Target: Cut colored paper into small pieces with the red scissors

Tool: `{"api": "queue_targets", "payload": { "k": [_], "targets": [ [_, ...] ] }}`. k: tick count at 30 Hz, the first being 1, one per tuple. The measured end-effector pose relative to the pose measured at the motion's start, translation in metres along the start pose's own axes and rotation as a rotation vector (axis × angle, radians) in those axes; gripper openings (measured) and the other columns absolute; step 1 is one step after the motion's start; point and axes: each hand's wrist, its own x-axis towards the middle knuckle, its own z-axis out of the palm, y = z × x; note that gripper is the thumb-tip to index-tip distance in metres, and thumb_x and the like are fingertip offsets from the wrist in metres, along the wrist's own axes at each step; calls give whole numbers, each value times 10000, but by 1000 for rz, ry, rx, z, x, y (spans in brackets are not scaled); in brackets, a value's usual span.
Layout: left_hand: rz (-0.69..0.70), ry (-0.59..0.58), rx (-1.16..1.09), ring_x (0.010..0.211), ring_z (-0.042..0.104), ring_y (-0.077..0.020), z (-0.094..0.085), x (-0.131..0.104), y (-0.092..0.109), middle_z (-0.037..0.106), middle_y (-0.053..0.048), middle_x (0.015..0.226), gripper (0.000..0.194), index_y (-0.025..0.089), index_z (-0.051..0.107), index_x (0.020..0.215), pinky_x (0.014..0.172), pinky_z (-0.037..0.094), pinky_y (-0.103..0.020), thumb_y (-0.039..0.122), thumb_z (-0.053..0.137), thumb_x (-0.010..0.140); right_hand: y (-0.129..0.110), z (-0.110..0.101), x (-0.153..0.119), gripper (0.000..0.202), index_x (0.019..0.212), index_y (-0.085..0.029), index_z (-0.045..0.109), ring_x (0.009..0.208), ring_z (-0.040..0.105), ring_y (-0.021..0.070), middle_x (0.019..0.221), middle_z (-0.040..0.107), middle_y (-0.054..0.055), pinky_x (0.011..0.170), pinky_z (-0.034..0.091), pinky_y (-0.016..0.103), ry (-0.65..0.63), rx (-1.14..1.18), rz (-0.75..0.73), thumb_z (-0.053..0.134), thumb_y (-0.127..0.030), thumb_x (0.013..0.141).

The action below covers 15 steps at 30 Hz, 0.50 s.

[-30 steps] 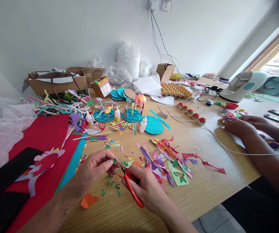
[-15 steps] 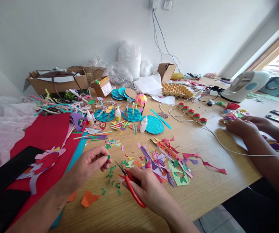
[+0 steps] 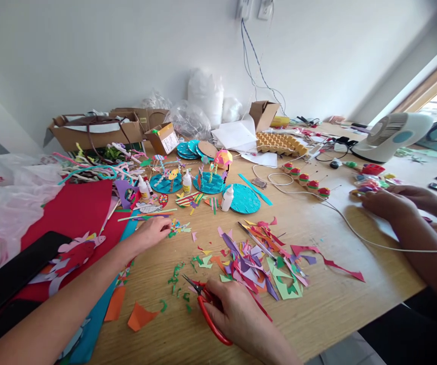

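At the near edge of the wooden table [image 3: 355,309], we log our right hand [image 3: 237,314] closed around the red-handled scissors [image 3: 206,309], blades parted slightly and pointing left over green paper snippets [image 3: 176,281]. Farther left, our left hand [image 3: 152,234] reaches out, fingertips pinched at a small heap of coloured bits [image 3: 178,227]; whether they actually hold a piece, we cannot tell. We judge the scissors rigid and light, best taken by the handle loops; the snippets are flimsy and easily scattered, so a fingertip pinch suits them. Right of the scissors: a pile of paper offcuts [image 3: 260,258]. Far right: another person's hands [image 3: 387,203]. The small cardboard box [image 3: 163,138] carries a label, unreadable.
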Motion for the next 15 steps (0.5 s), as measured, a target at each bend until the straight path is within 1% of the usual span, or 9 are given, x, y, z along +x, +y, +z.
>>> {"api": "queue_targets", "payload": {
  "k": [3, 6, 8, 10, 12, 13, 15],
  "targets": [
    [4, -4, 39, 668, 551, -181, 0, 3, -9, 623, -26, 710, 172, 185, 610, 696, 585, 343, -237, 151, 448, 744, 1, -5, -3, 175, 653, -189, 475, 471, 364, 78, 537, 480, -40, 457, 205, 208, -22, 54, 0, 468, -253, 817],
    [27, 1, 68, 749, 571, -204, -4, 1, -7, 644, -68, 822, 204, 168, 617, 796, 646, 374, -265, 152, 413, 786, 4, -12, -6, 199, 638, -186, 448, 484, 340, 78, 540, 427, -51, 461, 216, 205, -73, 162, -9, 478, -264, 818],
    [69, -14, 78, 763, 573, -208, -4, -3, 4, 643, -78, 846, 211, 159, 614, 835, 664, 385, -276, 153, 406, 802, 10, -16, -10, 223, 626, -183, 430, 510, 330, 80, 555, 402, -53, 468, 229, 199, -104, 299, -9, 507, -286, 808],
    [138, -57, 74, 778, 577, -195, 1, -8, 21, 646, -59, 848, 209, 170, 616, 841, 682, 397, -266, 127, 416, 800, 17, -18, -14, 262, 608, -180, 410, 534, 324, 84, 563, 376, -53, 474, 242, 194, -101, 446, 9, 537, -317, 791],
    [240, -134, 57, 776, 584, -164, 10, -12, 40, 655, -21, 830, 200, 193, 621, 819, 708, 410, -237, 109, 440, 801, 24, -17, -18, 297, 601, -180, 397, 522, 326, 83, 557, 356, -53, 465, 248, 194, -67, 580, 49, 536, -363, 790],
    [286, -166, 52, 808, 587, -155, 16, -13, 48, 655, -16, 860, 203, 200, 621, 836, 731, 415, -225, 106, 444, 809, 26, -16, -20, 314, 609, -182, 397, 504, 331, 80, 552, 356, -53, 454, 252, 194, -50, 654, 69, 529, -400, 792],
    [345, -203, 62, 872, 583, -166, 26, -13, 60, 650, -30, 907, 182, 199, 615, 872, 788, 416, -239, 106, 477, 798, 30, -14, -23, 360, 637, -186, 398, 461, 343, 74, 542, 373, -54, 425, 257, 192, -18, 804, 95, 516, -491, 788]
  ]
}}
